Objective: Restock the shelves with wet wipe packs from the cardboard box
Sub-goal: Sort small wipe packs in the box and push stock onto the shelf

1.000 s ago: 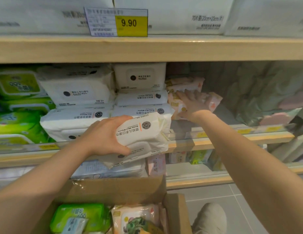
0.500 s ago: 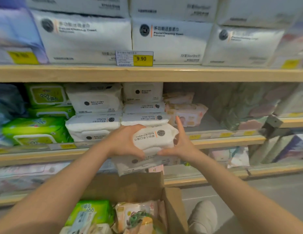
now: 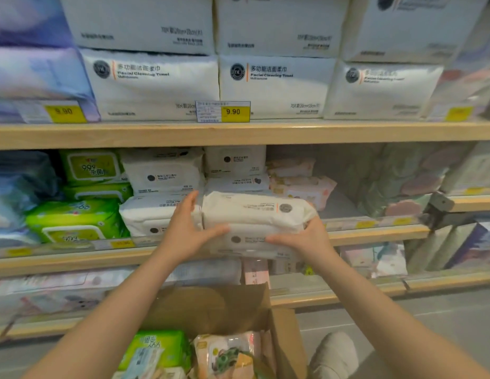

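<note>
Shelving white wet wipe packs

Both hands are gripping the white packs [image 3: 254, 222] at the middle shelf's [image 3: 375, 233] front edge, left hand [image 3: 189, 231] and right hand [image 3: 304, 236] at either end; next they probably need sliding inward beside the white stack [image 3: 162, 192].

Both forearms bare, no sleeves, no watch or rings showing on the left hand [image 3: 187, 233] or right hand [image 3: 304, 236]; one pale grey-white shoe [image 3: 334, 354] below.
</note>
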